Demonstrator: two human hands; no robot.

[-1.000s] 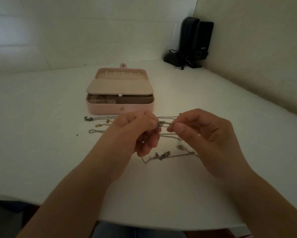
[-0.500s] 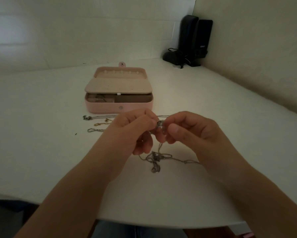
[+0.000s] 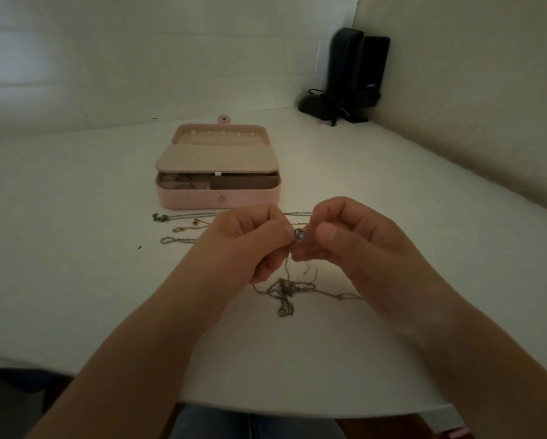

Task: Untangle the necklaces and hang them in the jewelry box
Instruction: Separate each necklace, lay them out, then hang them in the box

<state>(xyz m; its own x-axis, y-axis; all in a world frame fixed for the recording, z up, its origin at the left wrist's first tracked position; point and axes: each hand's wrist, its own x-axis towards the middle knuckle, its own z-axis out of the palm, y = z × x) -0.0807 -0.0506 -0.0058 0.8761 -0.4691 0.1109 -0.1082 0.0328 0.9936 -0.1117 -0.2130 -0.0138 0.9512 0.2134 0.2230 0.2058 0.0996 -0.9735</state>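
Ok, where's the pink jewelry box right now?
The pink jewelry box sits open, centre-left in the head view, just beyond the loose necklaces and both hands.

Tangled silver necklace (image 3: pixel 286 291) heaped on table, pendant (image 3: pixel 299 234) raised; pink jewelry box (image 3: pixel 202 198) open behind

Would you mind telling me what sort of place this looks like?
Probably a home desk in a room corner: a white table, black speakers against the wall, and a pink jewelry box.

Pink jewelry box (image 3: pixel 199 198); seemingly silver tangled necklaces (image 3: pixel 286 291).
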